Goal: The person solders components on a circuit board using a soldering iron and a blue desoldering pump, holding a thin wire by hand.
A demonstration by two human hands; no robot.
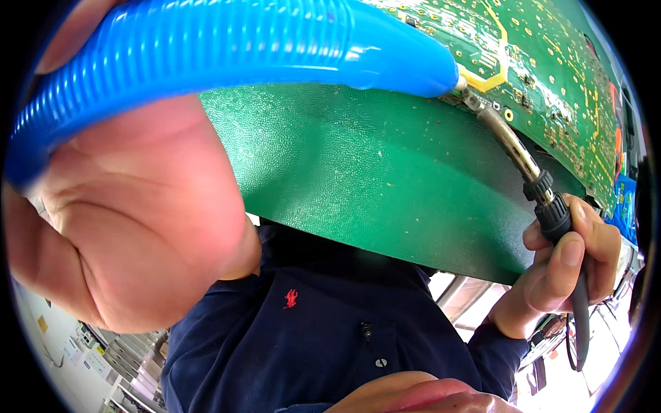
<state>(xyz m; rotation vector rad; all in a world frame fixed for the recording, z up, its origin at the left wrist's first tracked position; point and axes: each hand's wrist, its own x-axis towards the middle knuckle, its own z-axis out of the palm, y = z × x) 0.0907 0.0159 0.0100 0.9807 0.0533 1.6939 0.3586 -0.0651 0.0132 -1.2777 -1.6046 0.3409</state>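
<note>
A blue solder sucker (275, 51) lies in the left hand (148, 213), fingers curled round it; the right hand (571, 265) pinches a soldering iron (508, 140), both tips seemingly meeting at the green circuit board (551, 72), apparently pairing heat with suction.

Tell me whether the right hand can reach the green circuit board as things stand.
Probably yes: the right hand appears close to the green circuit board, with nothing visible blocking the way. It holds a soldering iron, though, so its fingers may need freeing.
</note>
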